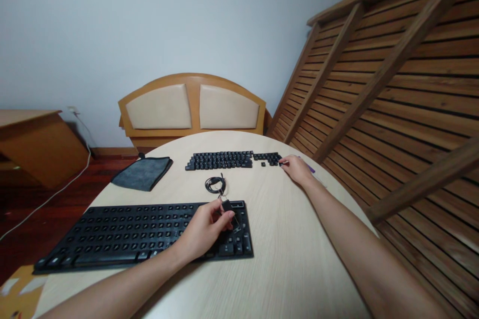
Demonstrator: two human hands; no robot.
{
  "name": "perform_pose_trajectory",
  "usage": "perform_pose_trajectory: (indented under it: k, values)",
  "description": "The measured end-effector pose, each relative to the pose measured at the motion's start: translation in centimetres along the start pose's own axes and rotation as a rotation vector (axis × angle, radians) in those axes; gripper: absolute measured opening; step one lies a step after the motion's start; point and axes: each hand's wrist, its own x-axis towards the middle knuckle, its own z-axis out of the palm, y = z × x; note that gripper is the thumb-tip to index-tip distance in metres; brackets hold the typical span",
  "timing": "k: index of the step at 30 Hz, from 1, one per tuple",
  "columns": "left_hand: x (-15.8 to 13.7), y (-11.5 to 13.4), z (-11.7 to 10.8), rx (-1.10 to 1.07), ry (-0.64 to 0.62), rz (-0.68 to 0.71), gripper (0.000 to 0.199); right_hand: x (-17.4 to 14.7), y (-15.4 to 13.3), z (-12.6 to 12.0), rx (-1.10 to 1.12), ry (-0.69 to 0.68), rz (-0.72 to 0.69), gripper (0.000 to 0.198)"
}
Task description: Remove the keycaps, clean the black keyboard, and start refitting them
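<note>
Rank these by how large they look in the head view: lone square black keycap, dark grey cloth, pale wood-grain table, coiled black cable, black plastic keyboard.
1. Pale wood-grain table
2. Black plastic keyboard
3. Dark grey cloth
4. Coiled black cable
5. Lone square black keycap

Left hand obscures part of the keyboard; legends on the loose keycaps are too small to read. Right hand partly hides a purple item, unidentified. Desk cut off by left edge.
</note>
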Motion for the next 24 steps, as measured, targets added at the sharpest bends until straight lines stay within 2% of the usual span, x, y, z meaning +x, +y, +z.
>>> perform_pose_trajectory:
  k: [12, 17, 21, 24]
  values:
    - [0.0, 0.2, 0.0, 0.019, 0.005, 0.011, 0.028, 0.3, 0.0, 0.4, -0.009, 0.030, 0.004, 0.025]
    - [0.0, -0.1, 0.1, 0.009, 0.007, 0.027, 0.028, 0.0, -0.9, -0.4, 0.009, 0.056, 0.008, 0.026]
    - [0.1, 0.0, 0.1, -0.007, 0.014, 0.003, 0.029, -0.8, -3.6, -1.8, 0.039, 0.095, -0.015, 0.022]
    - [0.1, 0.8, -0.5, -0.049, 0.053, 0.016, 0.032, -2.6, -7.9, -2.9, 0.097, 0.059, -0.123, 0.017]
